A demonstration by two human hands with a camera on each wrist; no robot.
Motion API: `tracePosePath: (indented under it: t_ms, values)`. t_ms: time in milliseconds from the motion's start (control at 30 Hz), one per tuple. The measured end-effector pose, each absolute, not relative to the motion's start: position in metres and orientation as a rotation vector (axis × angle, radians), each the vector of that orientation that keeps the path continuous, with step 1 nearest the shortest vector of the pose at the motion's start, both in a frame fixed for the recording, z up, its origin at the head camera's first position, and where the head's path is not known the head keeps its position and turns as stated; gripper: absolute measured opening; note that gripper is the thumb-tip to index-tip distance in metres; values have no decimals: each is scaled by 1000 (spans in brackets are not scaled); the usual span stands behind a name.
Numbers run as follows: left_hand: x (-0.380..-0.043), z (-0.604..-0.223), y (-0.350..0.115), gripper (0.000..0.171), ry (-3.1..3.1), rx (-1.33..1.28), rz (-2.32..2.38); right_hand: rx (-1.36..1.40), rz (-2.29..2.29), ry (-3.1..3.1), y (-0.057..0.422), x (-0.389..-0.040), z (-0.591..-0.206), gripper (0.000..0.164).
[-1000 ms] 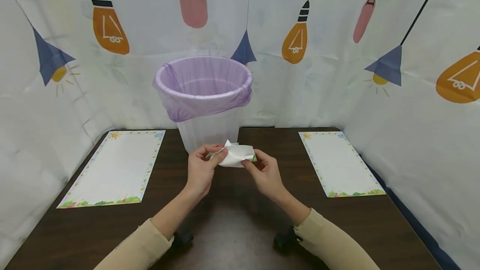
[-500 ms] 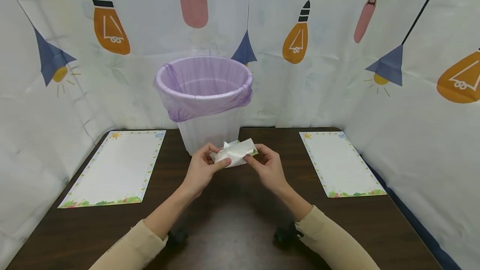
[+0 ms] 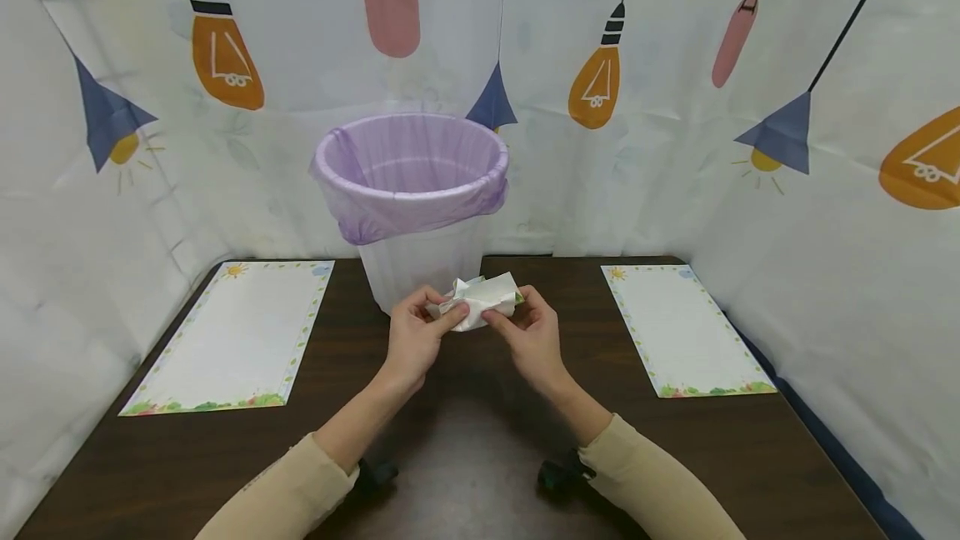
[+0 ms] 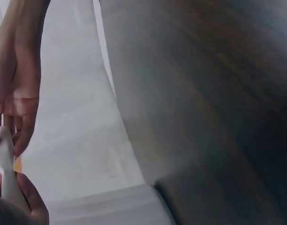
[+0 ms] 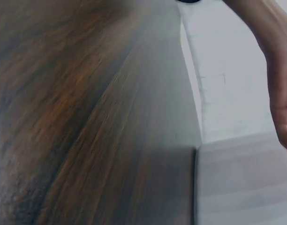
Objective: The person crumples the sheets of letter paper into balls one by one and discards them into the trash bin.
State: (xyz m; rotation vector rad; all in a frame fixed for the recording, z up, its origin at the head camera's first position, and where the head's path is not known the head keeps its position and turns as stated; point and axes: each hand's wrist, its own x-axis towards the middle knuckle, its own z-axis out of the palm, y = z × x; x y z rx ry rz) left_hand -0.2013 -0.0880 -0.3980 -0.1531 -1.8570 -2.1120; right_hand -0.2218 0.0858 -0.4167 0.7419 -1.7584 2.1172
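Observation:
A crumpled, folded piece of white paper [image 3: 486,298] with a bit of green at its right edge is held up between both hands in the head view. My left hand [image 3: 414,338] pinches its left end between thumb and fingers. At the right end, my right hand [image 3: 536,344] pinches it the same way, thumb in front. The left wrist view catches part of the white paper [image 4: 11,187] at its left edge, with fingers above and below it. In the right wrist view only part of a hand shows, at the right edge.
Behind the hands stands a white bin [image 3: 420,261] lined with a purple bag [image 3: 420,219]. Flat on the dark wooden table [image 3: 465,457] lie two bordered sheets, a left sheet [image 3: 232,336] and a right sheet [image 3: 686,327]. A lamp-patterned curtain [image 3: 300,40] surrounds the table.
The paper has tilted, its right end rising, and has shifted slightly to the right. The fingers have adjusted their hold on it. The bin and the two sheets stay in place.

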Motion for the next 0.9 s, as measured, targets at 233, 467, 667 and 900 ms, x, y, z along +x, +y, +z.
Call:
tracePosePath:
  t_ms: [233,467,667,900]
  values:
    - [-199,-392,-78,20,-1920,-164,-1885,703,1898,-1707,81,-221,-412,22]
    - [-185,-388,-80,23,-2154,-371,-1704,584,1823,-1773,86,-236,-418,20]
    - [-188,-382,-96,43,-1885,-555,-2344,559,1935,-1756,94,-240,-411,19]
    - [-195,-392,-106,42,-1786,-685,-2489,535,1997,-1769,94,-233,-398,18]
